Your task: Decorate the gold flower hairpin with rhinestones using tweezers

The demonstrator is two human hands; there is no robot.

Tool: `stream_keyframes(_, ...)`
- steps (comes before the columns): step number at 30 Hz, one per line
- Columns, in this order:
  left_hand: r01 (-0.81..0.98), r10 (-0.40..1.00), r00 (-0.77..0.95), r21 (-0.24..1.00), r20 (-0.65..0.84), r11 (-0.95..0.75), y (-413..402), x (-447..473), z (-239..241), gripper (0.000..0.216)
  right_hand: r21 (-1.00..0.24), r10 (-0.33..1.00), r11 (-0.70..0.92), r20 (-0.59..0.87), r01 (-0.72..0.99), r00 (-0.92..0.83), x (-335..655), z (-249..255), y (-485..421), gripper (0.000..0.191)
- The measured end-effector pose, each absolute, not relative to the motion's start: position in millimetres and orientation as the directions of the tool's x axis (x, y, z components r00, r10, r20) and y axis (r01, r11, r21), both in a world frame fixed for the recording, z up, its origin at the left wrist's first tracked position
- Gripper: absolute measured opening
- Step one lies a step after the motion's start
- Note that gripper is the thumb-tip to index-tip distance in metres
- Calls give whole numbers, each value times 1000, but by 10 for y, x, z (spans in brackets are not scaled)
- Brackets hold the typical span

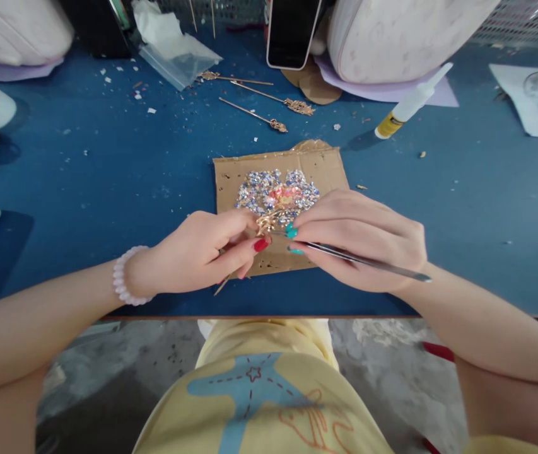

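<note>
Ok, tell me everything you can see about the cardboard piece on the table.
The cardboard piece is a flat, brown, roughly square scrap lying on the blue table, edges a little ragged. A heap of small silvery-blue and pink sparkly bits covers its middle. The left hand and right hand rest over its near edge, hiding that part.

Blue table (108, 189), brown cardboard (325, 165), silvery-blue sequin pile (254, 192)
</note>
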State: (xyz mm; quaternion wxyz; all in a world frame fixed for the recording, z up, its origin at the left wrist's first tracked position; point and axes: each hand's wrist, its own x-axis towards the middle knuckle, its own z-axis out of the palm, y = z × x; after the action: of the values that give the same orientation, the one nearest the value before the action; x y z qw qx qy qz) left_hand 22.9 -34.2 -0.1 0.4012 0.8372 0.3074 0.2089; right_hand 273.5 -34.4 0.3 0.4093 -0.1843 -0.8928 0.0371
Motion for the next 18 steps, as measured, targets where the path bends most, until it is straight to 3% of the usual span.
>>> stream_keyframes(18, 413, 732, 681, 819, 14, -399, -373, 232, 44, 6, -185, 326, 940, 727, 286, -604, 2745, -21, -331, 10)
